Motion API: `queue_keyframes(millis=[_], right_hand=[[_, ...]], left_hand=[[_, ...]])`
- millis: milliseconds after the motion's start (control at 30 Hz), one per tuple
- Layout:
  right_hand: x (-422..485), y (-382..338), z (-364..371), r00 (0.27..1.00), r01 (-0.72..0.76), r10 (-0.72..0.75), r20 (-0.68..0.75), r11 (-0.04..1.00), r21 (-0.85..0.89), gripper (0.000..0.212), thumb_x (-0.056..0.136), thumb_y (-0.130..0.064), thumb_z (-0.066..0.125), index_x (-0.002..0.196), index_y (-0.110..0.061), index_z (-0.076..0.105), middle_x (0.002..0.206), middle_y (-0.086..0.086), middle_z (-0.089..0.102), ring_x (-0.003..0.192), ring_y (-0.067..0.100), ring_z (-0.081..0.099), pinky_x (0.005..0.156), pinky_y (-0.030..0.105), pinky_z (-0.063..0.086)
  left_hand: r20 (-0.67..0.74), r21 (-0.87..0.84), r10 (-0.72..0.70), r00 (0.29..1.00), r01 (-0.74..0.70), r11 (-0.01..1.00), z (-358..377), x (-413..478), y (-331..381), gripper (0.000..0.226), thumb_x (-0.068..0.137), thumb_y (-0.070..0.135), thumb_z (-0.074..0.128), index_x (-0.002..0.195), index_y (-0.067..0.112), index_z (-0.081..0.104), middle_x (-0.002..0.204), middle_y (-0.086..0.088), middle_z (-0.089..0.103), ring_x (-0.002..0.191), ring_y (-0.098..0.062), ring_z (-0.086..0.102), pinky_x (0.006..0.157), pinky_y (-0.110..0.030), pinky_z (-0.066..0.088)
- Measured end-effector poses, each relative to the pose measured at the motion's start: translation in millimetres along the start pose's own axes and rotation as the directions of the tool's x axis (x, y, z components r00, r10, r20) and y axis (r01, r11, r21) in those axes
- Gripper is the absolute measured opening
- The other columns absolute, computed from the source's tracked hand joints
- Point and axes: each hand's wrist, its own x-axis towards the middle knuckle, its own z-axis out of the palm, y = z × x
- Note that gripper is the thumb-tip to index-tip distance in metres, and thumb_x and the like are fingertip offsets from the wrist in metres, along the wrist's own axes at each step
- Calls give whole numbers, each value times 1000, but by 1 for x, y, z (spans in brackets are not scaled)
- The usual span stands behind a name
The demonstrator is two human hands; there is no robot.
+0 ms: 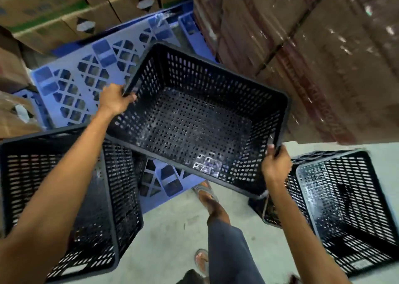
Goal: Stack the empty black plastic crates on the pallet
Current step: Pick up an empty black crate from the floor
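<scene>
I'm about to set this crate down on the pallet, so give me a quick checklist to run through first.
1. Left hand gripping the rim of the held crate: ok.
2. Right hand gripping the opposite rim: ok.
3. Held crate empty: ok.
4. Bare deck showing on the blue pallet beyond the crate: ok.
5. Held crate clear of the crate on the left: cannot tell, their corners overlap in view.
6. Feet clear of the crate on the right: ok.
</scene>
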Motion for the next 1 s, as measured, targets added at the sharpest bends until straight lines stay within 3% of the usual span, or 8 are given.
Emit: queue_keyframes(millis=[133, 233, 367, 500, 567, 633, 767, 1000], right_hand=[[2, -19, -85, 961, 278, -277, 28, 960, -44, 34, 95, -33, 46, 92, 0, 56, 92, 31, 66, 89, 49, 61, 71, 46, 45], [-38, -13, -151, 891, 454, -454, 7, 891, -13, 36, 94, -34, 46, 102, 0, 59, 102, 31, 66, 99, 50, 59, 78, 47, 46], [-64, 5, -196, 855, 516, -516, -48, 857, -15, 40, 89, -40, 43, 106, -6, 59, 103, 28, 67, 98, 48, 60, 81, 49, 47], [-113, 57, -251, 788, 614, -613, -47, 789, 9, 49, 85, -48, 38, 95, -5, 59, 92, 23, 70, 90, 42, 65, 75, 50, 51], [-130, 81, -267, 779, 627, -627, -15, 779, 11, 52, 84, -51, 38, 94, -5, 60, 90, 23, 71, 88, 41, 66, 74, 50, 52], [-155, 112, -283, 756, 654, -653, 44, 755, -40, 44, 90, -42, 45, 95, -2, 62, 89, 30, 68, 87, 44, 65, 73, 48, 49], [-190, 172, -290, 724, 688, -664, 188, 717, -114, 48, 90, -41, 48, 102, 2, 64, 94, 36, 66, 92, 49, 64, 75, 50, 50], [-215, 277, -228, 741, 644, -474, 476, 704, -301, 35, 96, -29, 50, 104, 2, 63, 99, 34, 66, 95, 48, 63, 75, 44, 47]], left_hand=[[-107, -38, -77, 991, 73, 997, -63, -116, -5, 36, 88, 33, 64, 76, 0, 57, 64, -19, 52, 70, -36, 57, 59, -39, 38], [-237, -132, -99, 967, 69, 989, -94, -236, -19, 33, 88, 33, 63, 80, 2, 60, 75, -27, 62, 74, -37, 61, 63, -43, 45], [-377, -126, -142, 915, 102, 987, -100, -331, -7, 38, 88, 36, 61, 67, 4, 57, 59, -17, 50, 71, -40, 59, 60, -39, 37], [-437, -189, -223, 871, 153, 970, -94, -475, -10, 40, 89, 36, 59, 63, 6, 56, 48, -5, 40, 56, -28, 44, 58, -33, 30], [-412, -247, -289, 864, 199, 948, -77, -526, -17, 39, 88, 36, 60, 67, 3, 62, 52, -11, 51, 59, -32, 52, 57, -35, 35], [-392, -274, -335, 857, 239, 932, -53, -585, -26, 37, 88, 35, 60, 73, 2, 66, 66, -22, 63, 74, -41, 62, 61, -41, 44], [-283, -288, -437, 854, 359, 888, 18, -673, -50, 32, 88, 34, 60, 74, 7, 67, 72, -23, 66, 81, -43, 65, 63, -40, 44], [-29, -324, -659, 751, 617, 717, 165, -765, -95, 34, 88, 28, 60, 88, -3, 72, 84, -31, 71, 86, -47, 66, 71, -43, 49]])
